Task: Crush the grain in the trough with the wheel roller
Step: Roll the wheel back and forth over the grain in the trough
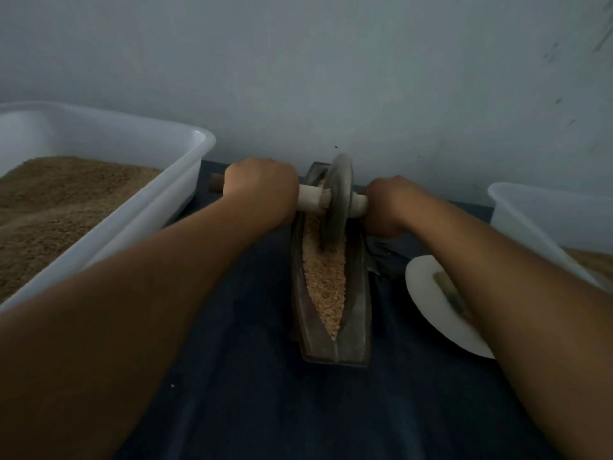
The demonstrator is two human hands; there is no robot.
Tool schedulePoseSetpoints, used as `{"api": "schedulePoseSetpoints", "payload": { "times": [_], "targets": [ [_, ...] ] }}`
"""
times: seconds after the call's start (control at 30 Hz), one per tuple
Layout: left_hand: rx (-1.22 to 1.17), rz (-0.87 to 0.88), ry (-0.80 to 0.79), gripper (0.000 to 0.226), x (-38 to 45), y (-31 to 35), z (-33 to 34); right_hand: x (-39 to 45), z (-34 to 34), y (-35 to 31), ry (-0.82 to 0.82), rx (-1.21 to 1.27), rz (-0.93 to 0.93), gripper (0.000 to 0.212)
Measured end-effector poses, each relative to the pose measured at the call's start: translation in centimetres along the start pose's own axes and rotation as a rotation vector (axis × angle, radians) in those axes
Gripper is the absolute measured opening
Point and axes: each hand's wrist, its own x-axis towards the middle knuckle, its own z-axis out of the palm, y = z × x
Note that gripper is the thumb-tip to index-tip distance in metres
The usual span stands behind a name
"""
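Fingers of the left hand (262, 185) and right hand (388, 202) are curling round the wheel roller (336, 200) axle; it is sitting at the far end of the trough (331, 277), grain (323, 280) stretching lengthwise toward the person.

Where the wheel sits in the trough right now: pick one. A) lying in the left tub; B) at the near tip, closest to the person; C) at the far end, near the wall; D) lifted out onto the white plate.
C: the wheel stands upright in the far part of the trough, close to the wall, with grain stretching from it toward the near tip; both hands grip its axle.
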Motion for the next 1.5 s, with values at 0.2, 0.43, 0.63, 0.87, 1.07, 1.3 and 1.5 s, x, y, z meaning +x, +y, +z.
{"api": "schedulePoseSetpoints", "payload": {
  "times": [0.2, 0.43, 0.63, 0.87, 1.07, 1.3, 1.5],
  "targets": [
    [0.004, 0.013, 0.001, 0.032, -0.4, 0.2, -0.4, -0.9, 0.4, 0.3, 0.044, 0.013, -0.010, 0.028],
    [-0.046, 0.052, 0.106, 0.028, -3.6, -0.6, 0.8, -5.5, 1.6, -0.5, 0.245, 0.077, -0.033, 0.025],
    [-0.041, 0.129, 0.187, 0.041, -6.9, -0.9, 0.3, -10.4, 2.6, -1.2, 0.420, 0.114, -0.085, 0.022],
    [-0.014, 0.183, 0.362, 0.051, -11.5, -1.2, 0.2, -14.2, 2.7, -1.2, 0.514, 0.176, -0.179, 0.019],
    [-0.023, 0.172, 0.321, 0.053, -11.6, -1.7, 0.9, -13.6, 2.3, -1.8, 0.575, 0.111, -0.190, 0.015],
    [-0.006, 0.157, 0.183, 0.049, -6.5, -1.4, 0.7, -8.9, 2.4, -1.5, 0.445, 0.041, -0.026, 0.024],
    [-0.018, 0.082, 0.138, 0.034, -2.3, -0.4, 0.5, -4.2, 1.6, -0.5, 0.286, 0.082, 0.030, 0.023]
  ]
}}
